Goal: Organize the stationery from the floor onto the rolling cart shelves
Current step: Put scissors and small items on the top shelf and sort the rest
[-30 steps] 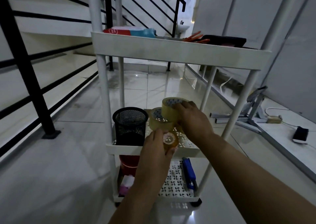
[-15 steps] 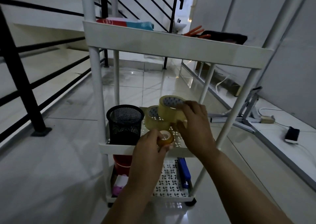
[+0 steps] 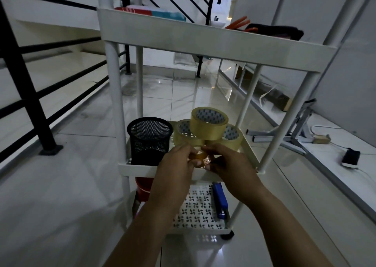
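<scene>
Both hands meet at the centre of the frame, just over the near rim of the white plastic rolling cart's middle shelf point(image 3: 142, 167). Between them sits a small amber roll of tape with a patterned core point(image 3: 200, 159). The left hand point(image 3: 175, 165) has its fingers curled around the roll's left side and the right hand point(image 3: 227, 162) pinches it from the right, so both have hold of the one thing. Its hole seems to face toward the lower right of the frame, though fingers hide most of it.

What the next move turns on, I judge, is where that roll lies against the stack just above it in the frame. Two wide yellowish clear tape rolls point(image 3: 186, 133) lie flat side by side on the shelf, and a third wide tape roll point(image 3: 209, 124) rests on top, bridging them. The small roll is nearer than all three, held just in front of them, and I cannot tell whether it touches them. Setting it down means going forward and slightly down, onto the strip of shelf before the stack. A nudge could topple the top roll.

A black wire-mesh pen cup point(image 3: 150, 139) stands left of the tapes. On the bottom shelf lie a blue stapler point(image 3: 220, 199) and a red tub point(image 3: 143, 187), partly hidden
</scene>
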